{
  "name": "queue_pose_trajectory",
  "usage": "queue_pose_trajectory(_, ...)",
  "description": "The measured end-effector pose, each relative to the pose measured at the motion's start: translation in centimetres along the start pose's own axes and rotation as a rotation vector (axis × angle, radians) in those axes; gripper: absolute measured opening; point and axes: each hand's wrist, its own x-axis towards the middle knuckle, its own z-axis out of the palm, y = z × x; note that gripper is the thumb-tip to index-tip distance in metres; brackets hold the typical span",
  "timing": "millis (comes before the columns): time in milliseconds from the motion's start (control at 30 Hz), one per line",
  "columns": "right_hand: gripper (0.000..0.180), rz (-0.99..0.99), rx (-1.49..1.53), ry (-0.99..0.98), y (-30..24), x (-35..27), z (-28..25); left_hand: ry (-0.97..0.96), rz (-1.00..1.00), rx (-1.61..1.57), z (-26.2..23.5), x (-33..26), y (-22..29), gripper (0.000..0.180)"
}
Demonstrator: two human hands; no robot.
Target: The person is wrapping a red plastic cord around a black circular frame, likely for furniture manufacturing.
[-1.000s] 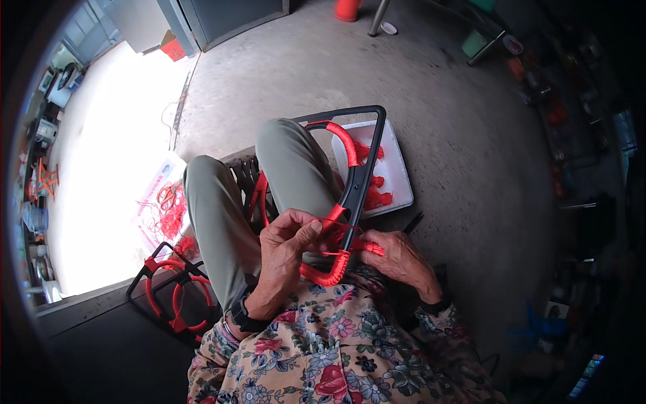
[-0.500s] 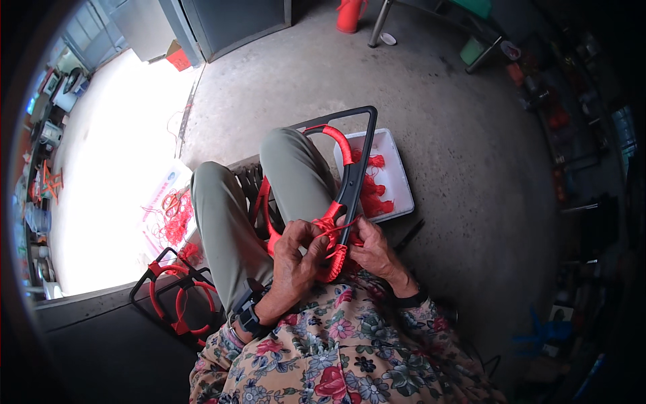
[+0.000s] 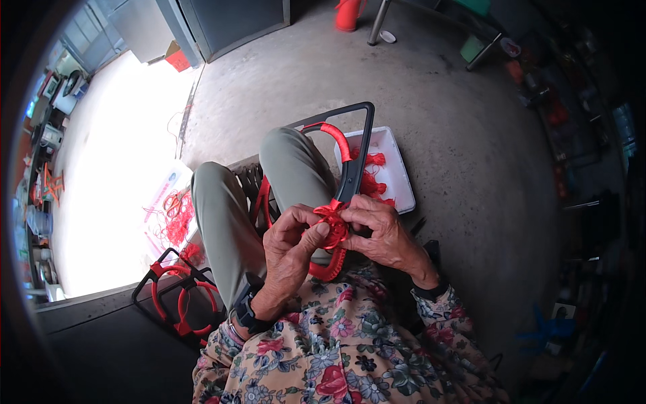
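Note:
Across my lap lies a black frame with curved parts wrapped tightly in red cord. Loops of loose red cord are bunched against its near section, between my hands. My left hand pinches the bunch from the left, thumb and forefinger closed on it. From the right, my right hand grips the same cord with bent fingers. Just below the hands shows a red wrapped curve of the frame. How the cord runs inside the bunch cannot be made out.
A white tray with red cord bundles stands on the floor beyond my right hand. To the left are tangled red cord with orange-handled scissors and another red-wrapped black frame. A red bucket stands at the far side.
My right hand has come up and turned over, its back now showing, and holds the cord bunch. The strand stretched across the frame is now gathered into a rounder bunch.

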Motion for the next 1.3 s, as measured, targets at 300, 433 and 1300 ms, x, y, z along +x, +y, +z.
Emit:
queue_pose_trajectory(300, 0.030, 0.185, 1.245, 0.621, 5.1, -9.1, -11.2, 0.072, -0.228, 0.077, -1.8, -0.9, -1.6, 0.028)
queue_pose_trajectory(433, 0.021, 0.211, 1.389, 0.559, 13.0, -19.6, -15.6, -0.119, -0.403, 0.112, -1.7, -1.8, -2.1, 0.032)
queue_pose_trajectory(1300, 0.010, 0.472, 0.866, 0.252, 1.9, -6.7, 1.7, -0.314, -0.668, -0.166, -0.8, -0.7, 0.1, 0.042)
